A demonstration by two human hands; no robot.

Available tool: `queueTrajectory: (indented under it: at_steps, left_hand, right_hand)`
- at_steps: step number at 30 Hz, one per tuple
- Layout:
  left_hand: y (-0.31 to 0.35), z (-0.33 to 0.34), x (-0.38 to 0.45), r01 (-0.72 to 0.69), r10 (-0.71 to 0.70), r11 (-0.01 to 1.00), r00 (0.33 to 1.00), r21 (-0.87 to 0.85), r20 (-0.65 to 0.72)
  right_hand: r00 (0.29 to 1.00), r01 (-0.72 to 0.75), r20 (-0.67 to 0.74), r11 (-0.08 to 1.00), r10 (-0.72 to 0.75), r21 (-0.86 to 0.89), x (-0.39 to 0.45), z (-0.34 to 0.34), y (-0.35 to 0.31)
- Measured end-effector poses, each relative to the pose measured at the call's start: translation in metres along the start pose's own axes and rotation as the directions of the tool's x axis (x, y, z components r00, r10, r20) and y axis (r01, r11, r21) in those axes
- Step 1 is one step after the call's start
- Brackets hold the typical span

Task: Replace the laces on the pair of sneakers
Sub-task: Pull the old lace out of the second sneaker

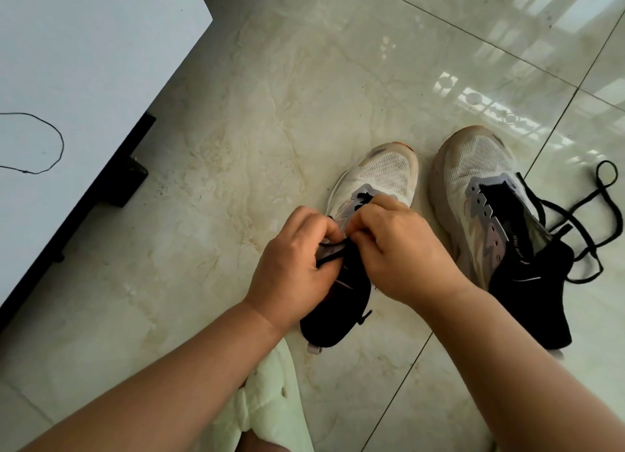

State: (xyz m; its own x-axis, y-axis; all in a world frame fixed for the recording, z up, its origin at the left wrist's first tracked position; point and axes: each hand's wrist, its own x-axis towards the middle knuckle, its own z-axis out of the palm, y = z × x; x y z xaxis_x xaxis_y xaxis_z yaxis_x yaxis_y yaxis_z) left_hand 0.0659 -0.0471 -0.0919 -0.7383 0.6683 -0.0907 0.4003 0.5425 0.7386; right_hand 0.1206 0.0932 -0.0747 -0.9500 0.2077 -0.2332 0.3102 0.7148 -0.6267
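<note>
The left sneaker [372,181] is sitting on the floor [270,96] in the middle of the frame, with its white toe pointing up the frame and its black heel toward the person; a black lace [329,253] is coming out by its eyelets; the left hand [291,265] is curling its grip around that lace and pinching it; the right hand [402,248] is closing its grip too, pinching at the same spot over the tongue, but what its fingers are holding is hidden; the two hands are touching each other; just beside, at the right of the frame, the right sneaker [480,188] is standing with bare eyelets and its tongue open; a loose black lace [575,215] is lying in loops on the floor at the far right, touching that shoe; a pale green cloth [270,401] is showing at the bottom; a white counter [84,62] is filling the upper left, with a thin black thread [62,140] lying on it.
</note>
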Motion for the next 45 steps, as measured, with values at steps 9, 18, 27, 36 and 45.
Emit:
queueTrajectory:
  at_steps: [9, 18, 27, 36, 45]
  left_hand:
    - [-0.007, 0.002, 0.001, 0.056, -0.056, 0.998, 0.998, -0.004, -0.009]
    - [-0.008, -0.001, 0.003, 0.037, -0.038, 0.999, 0.998, 0.011, 0.051]
    - [-0.008, -0.001, 0.003, 0.058, -0.058, 0.998, 0.997, -0.008, 0.056]
    - [-0.006, -0.001, 0.003, 0.061, -0.062, 0.998, 0.994, 0.017, 0.093]
    - [-0.006, -0.001, 0.004, 0.079, -0.080, 0.997, 0.994, 0.017, 0.079]
  right_hand:
    - [0.869, -0.215, -0.255, 0.787, 0.424, 0.579, -0.027, 0.023, 0.003]
    - [0.986, -0.066, -0.121, 0.943, 0.111, 0.325, -0.011, 0.001, -0.001]
    - [0.908, -0.181, -0.294, 0.912, 0.299, 0.368, 0.002, 0.005, 0.008]
    - [0.975, -0.001, -0.219, 0.980, 0.046, 0.198, -0.005, 0.002, -0.002]
    - [0.990, 0.023, -0.140, 0.988, -0.002, 0.152, 0.009, -0.005, 0.005]
